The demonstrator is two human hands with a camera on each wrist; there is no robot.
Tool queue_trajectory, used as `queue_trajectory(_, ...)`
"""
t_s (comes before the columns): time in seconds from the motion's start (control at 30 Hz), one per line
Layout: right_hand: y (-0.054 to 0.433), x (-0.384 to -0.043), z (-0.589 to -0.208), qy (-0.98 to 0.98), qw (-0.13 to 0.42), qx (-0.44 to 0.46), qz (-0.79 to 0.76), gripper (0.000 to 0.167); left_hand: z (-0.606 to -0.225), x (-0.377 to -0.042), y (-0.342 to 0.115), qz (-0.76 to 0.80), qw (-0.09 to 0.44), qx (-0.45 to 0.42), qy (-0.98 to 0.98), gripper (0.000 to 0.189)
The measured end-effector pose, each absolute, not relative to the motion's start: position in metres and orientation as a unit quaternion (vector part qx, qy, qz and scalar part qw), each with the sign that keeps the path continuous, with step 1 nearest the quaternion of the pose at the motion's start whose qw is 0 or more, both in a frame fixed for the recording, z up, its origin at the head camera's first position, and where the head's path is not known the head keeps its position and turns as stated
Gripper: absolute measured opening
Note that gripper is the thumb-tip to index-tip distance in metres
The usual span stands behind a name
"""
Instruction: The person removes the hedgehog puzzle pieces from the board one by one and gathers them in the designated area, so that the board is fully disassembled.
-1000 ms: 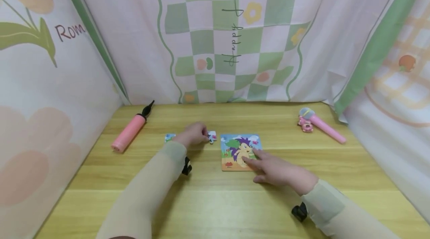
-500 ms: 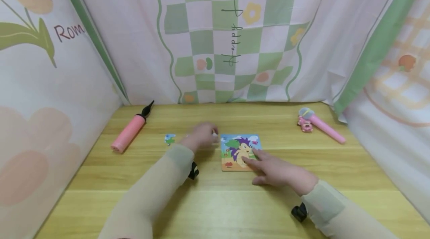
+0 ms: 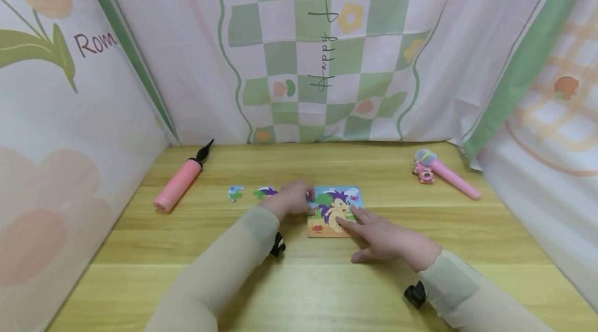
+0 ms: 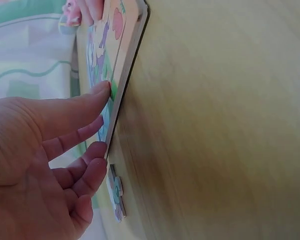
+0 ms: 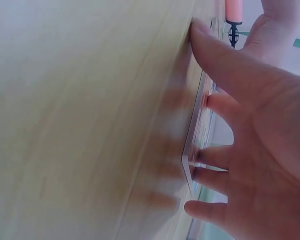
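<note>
Hedgehog puzzle board [image 3: 333, 203], midway between the desk's [image 3: 303, 290] left and right edges.
Right hand [image 3: 385, 233] rests wide-spread fingers on its right side; left hand [image 3: 293, 199] touches its left side, fingers bent, whether around anything I cannot tell; loose puzzle pieces [image 3: 235, 193] lie toward the desk's left edge.

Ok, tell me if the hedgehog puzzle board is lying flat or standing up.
Flat: the puzzle board lies picture side up on the table, its thin edge low in both wrist views.
</note>
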State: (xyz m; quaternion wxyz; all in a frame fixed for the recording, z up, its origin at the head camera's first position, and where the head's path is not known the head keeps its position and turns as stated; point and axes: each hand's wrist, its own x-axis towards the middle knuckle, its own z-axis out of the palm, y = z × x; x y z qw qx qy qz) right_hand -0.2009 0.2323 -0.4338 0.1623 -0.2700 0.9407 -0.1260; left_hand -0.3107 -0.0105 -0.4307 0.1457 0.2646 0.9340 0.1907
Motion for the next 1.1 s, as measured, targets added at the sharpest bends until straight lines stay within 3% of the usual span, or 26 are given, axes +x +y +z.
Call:
queue_trajectory(0.27, 0.2294, -0.1995, -0.4312, 0.945, 0.164, -0.259, -0.117, 0.098, -0.4344, -0.3132, -0.0087, 0.194, 0.15, 0.264, 0.933, 0.027)
queue_trajectory(1.1, 0.2234, -0.1993, -0.424, 0.946, 0.172, -0.249, -0.117, 0.096, -0.4358, -0.3179, -0.009, 0.351, 0.165, 0.227, 0.893, 0.012)
